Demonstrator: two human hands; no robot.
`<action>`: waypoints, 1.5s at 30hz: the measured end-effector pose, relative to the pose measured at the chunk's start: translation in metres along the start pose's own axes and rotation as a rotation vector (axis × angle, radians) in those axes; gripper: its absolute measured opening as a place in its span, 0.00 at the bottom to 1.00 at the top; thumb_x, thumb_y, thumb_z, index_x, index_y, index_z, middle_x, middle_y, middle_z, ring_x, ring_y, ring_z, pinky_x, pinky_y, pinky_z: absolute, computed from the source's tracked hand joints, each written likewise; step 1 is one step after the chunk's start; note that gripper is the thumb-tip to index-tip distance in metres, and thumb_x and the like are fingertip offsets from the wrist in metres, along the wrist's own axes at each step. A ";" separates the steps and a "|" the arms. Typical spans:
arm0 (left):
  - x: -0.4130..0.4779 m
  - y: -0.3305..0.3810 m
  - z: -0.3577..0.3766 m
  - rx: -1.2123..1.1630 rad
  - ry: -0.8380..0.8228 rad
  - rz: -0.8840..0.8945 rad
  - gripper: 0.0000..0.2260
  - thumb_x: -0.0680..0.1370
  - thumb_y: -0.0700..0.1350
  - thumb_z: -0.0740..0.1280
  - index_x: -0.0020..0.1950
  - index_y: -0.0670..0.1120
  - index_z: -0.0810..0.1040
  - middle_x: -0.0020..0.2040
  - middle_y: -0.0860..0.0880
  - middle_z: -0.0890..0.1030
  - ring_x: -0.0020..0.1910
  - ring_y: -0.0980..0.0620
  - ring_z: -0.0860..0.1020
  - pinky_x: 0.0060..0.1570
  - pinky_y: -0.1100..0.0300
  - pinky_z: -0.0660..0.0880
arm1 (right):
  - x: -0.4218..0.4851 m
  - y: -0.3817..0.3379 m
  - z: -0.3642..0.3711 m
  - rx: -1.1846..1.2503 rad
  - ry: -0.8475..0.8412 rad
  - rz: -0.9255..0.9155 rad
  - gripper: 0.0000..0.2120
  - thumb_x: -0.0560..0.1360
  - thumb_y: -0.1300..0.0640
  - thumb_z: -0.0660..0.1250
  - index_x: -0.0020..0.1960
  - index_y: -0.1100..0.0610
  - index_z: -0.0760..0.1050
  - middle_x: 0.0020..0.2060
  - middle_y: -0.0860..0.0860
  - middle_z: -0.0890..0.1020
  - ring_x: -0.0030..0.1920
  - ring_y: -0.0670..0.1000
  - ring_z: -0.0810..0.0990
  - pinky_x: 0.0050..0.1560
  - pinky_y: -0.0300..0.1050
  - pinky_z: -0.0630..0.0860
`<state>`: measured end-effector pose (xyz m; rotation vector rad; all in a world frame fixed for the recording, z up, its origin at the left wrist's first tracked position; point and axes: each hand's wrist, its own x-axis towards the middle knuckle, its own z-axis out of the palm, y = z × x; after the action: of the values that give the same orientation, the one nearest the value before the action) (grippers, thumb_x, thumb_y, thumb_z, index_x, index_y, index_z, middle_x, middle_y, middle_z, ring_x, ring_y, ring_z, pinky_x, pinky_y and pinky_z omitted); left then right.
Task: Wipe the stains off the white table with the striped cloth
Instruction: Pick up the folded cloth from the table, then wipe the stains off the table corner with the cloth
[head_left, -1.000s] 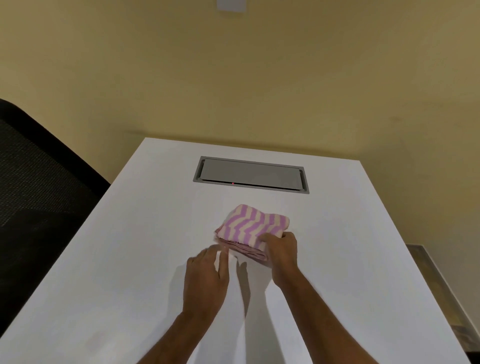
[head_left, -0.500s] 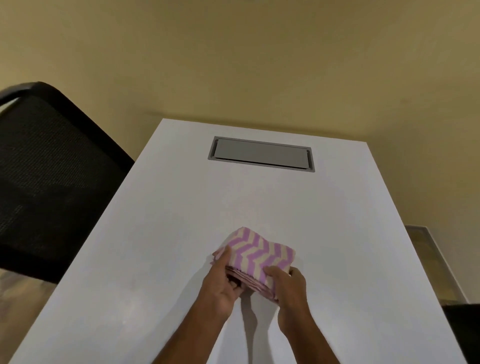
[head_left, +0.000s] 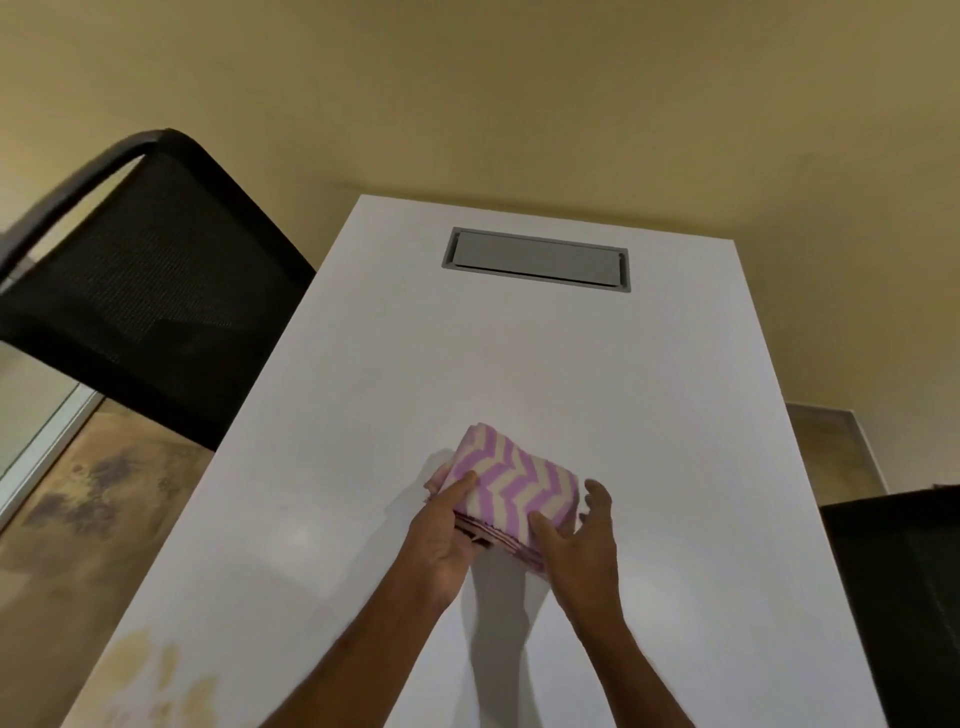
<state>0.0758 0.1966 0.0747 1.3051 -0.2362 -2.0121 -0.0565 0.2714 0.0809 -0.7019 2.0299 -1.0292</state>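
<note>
Since half a second ago the right hand (head_left: 577, 553) has loosened: its forefinger now stands clear of the striped cloth's (head_left: 514, 486) right edge, where before it was wrapped close, and more of the black mesh chair (head_left: 145, 291) shows in the upper left of the frame. The folded pink-and-cream cloth sits just below the frame's centre, over the white table (head_left: 519, 364), held between both hands. The left hand (head_left: 445, 538) grasps its left side, thumb on top and fingertips showing beyond the far left corner. The right thumb lies on the near right corner; whether the other right fingers catch the underside I cannot tell. I also cannot tell whether the cloth touches the tabletop. Yellowish stains (head_left: 150, 670) mark the table at the lower left of the frame, well apart from the cloth. A grey hatch (head_left: 535, 260) is set in the tabletop towards the top, against the yellow wall (head_left: 519, 104)
</note>
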 end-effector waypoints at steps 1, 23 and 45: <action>-0.009 -0.002 -0.005 0.008 -0.002 0.006 0.19 0.78 0.40 0.73 0.70 0.46 0.77 0.61 0.37 0.85 0.61 0.35 0.83 0.66 0.35 0.77 | -0.010 0.000 -0.003 -0.093 0.013 -0.075 0.35 0.78 0.55 0.73 0.79 0.54 0.60 0.75 0.53 0.70 0.74 0.56 0.72 0.73 0.57 0.72; -0.212 -0.056 -0.144 -0.050 -0.113 0.109 0.18 0.79 0.44 0.72 0.69 0.46 0.79 0.62 0.38 0.85 0.55 0.40 0.86 0.52 0.48 0.84 | -0.216 0.030 0.017 -0.668 -0.479 -0.645 0.43 0.80 0.37 0.65 0.84 0.52 0.47 0.84 0.50 0.53 0.84 0.52 0.51 0.83 0.54 0.52; -0.326 -0.124 -0.286 0.129 -0.099 0.000 0.22 0.77 0.56 0.75 0.64 0.43 0.81 0.55 0.42 0.88 0.56 0.43 0.87 0.53 0.51 0.84 | -0.404 0.101 0.049 -0.690 -0.248 -0.501 0.38 0.71 0.74 0.60 0.79 0.53 0.65 0.72 0.51 0.75 0.66 0.58 0.78 0.60 0.53 0.78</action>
<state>0.3378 0.5619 0.1133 1.2847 -0.4177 -2.0932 0.2016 0.5984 0.1250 -1.6706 2.0183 -0.4250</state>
